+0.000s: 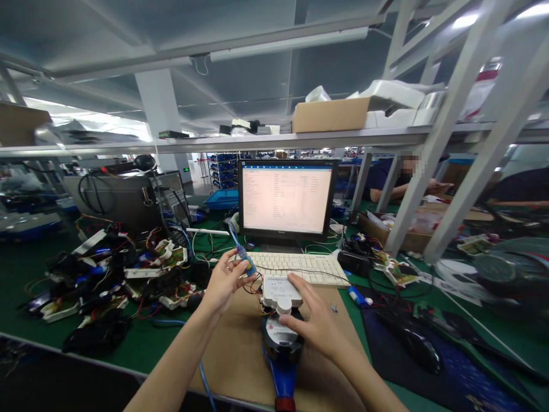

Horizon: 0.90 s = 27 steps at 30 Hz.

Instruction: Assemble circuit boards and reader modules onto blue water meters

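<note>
Pinching a small blue probe in left hand, right hand spread, resting on water meter

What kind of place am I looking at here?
Likely an electronics assembly or test workshop: a monitor and keyboard on a green bench, a heap of wired circuit boards, a water meter under both hands.

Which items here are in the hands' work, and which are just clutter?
In hand: left hand pinching small blue connector; right hand resting on white module atop blue water meter; cardboard sheet under it.
Lying about: keyboard, monitor, mouse, pile of wired parts, cardboard box on shelf.
</note>
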Available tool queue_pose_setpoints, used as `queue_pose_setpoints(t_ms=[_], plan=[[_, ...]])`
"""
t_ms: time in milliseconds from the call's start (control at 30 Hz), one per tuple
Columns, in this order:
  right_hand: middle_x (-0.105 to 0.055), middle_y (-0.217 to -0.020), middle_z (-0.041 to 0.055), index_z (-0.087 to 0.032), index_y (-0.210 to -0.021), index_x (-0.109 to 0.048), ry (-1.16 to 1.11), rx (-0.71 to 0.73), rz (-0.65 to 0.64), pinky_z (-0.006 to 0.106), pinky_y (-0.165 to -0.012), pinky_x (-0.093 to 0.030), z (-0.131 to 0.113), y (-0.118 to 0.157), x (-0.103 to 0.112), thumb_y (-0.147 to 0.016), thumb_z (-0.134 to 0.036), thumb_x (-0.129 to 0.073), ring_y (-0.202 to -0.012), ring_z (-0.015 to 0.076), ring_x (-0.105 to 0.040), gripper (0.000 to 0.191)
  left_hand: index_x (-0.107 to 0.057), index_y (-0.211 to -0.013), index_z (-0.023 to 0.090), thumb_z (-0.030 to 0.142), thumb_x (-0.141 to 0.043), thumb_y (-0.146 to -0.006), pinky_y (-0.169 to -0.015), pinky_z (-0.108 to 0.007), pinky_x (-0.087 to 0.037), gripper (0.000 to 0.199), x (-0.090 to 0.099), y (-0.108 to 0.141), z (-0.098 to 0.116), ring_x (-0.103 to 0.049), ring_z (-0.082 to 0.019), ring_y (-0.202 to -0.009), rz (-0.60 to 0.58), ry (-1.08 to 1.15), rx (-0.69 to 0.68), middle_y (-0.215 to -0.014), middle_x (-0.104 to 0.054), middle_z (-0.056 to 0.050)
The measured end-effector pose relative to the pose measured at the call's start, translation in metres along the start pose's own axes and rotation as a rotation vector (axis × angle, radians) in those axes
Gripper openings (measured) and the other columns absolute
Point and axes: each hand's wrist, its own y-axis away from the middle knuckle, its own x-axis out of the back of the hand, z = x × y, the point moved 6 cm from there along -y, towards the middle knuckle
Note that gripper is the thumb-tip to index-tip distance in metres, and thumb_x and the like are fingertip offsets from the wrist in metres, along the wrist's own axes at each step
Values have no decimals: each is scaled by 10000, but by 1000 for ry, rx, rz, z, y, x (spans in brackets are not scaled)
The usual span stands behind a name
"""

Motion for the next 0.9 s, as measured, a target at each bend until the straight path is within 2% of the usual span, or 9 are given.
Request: queue_pose_setpoints(t_ms=[133,267,433,533,767,900], plan=[[-431,-1341,132,-153,-1298,-429,36,48,43,484,-1046,-299,1,-2,0,-727,-511,-606,-1248,280,-381,697,-443,-1051,176,269,-772,-582,-682,-335,-544,580,-14,-1,1,-605,-140,-731,-67,3,45,-819,-612,-21],[-424,-1346,130,-147,-1318,-389,3,70,57,463,-1039,-321,0,-2,0,-732,-494,-608,-1244,263,-390,716,-463,-1077,164,279,-732,-631,-687,-258,-504,533,-28,-4,7,-597,-114,-716,-121,-128,-56,-786,-610,-9],[-435,-1333,150,-124,-1320,-370,-22,54,66,463,-1021,-343,-2,-3,1,-713,-467,-630,-1223,270,-418,744,-507,-1060,153,272,-703,-637,-660,-234,-485,482,-42,-6,3,-580,-109,-708,-193,-283,-151,-777,-567,5],[-437,-1329,158,-114,-1322,-363,-30,55,78,462,-1017,-348,-2,-3,2,-700,-455,-644,-1218,272,-423,763,-511,-1076,158,283,-681,-653,-602,-216,-474,473,-44,-4,-4,-576,-105,-682,-225,-344,-145,-798,-543,2],[-431,-1335,152,-122,-1333,-344,-34,65,93,451,-1015,-355,-1,-3,2,-693,-457,-653,-1223,265,-419,786,-490,-1126,166,331,-652,-687,-434,-168,-412,496,-43,4,-9,-559,-103,-627,-212,-448,-109,-861,-515,-20],[-422,-1344,145,-130,-1339,-332,-43,65,97,443,-1024,-348,0,-4,3,-685,-448,-663,-1232,259,-409,800,-493,-1134,171,321,-647,-697,-477,-184,-450,487,-43,6,-8,-580,-111,-646,-213,-454,-123,-883,-525,-25]])
